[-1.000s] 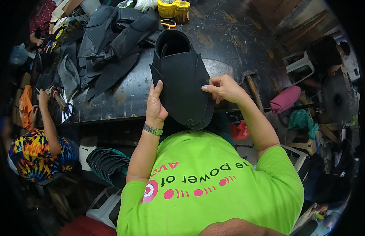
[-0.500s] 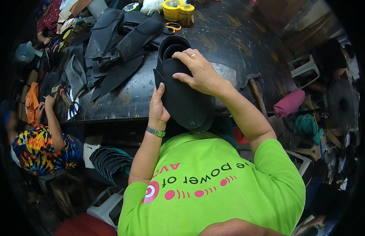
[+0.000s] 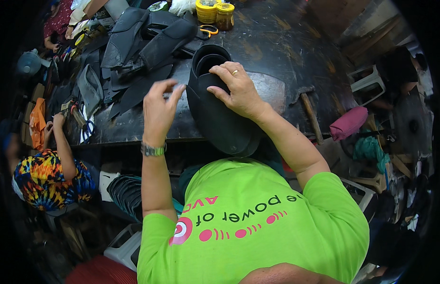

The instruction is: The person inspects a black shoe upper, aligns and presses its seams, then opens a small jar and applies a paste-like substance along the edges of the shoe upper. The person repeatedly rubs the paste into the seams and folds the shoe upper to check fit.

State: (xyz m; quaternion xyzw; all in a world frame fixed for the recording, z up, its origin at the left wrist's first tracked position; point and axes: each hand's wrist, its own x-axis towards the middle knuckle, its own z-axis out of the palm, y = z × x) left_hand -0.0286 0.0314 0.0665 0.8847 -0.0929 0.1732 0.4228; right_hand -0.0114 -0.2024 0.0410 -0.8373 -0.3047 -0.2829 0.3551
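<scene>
A black shoe upper point(image 3: 220, 118) lies at the table's near edge, its round opening facing away from me and its broad toe end toward my body. My right hand point(image 3: 241, 92) grips it from the right: fingertips rest at the rim of the opening, thumb pressed on the top surface. Just left of the upper, my left hand point(image 3: 159, 108) is raised, thumb and bent fingers apart with nothing visible between them. Its thumb tip comes close to the upper's left edge; whether it touches, I cannot tell.
Black shoe pieces point(image 3: 168, 42) are heaped at the back left, near orange-handled scissors point(image 3: 208, 31) and yellow-lidded jars point(image 3: 224, 16). A hammer point(image 3: 311, 116) lies to the right. At the left, a co-worker in a colourful shirt point(image 3: 52, 177) sits at the table. Stacked dark pieces point(image 3: 127, 196) stand below.
My left hand has let go of the upper's left side and moved left and up. The raised flap there now lies flatter. My right hand stays on the upper, shifted slightly.
</scene>
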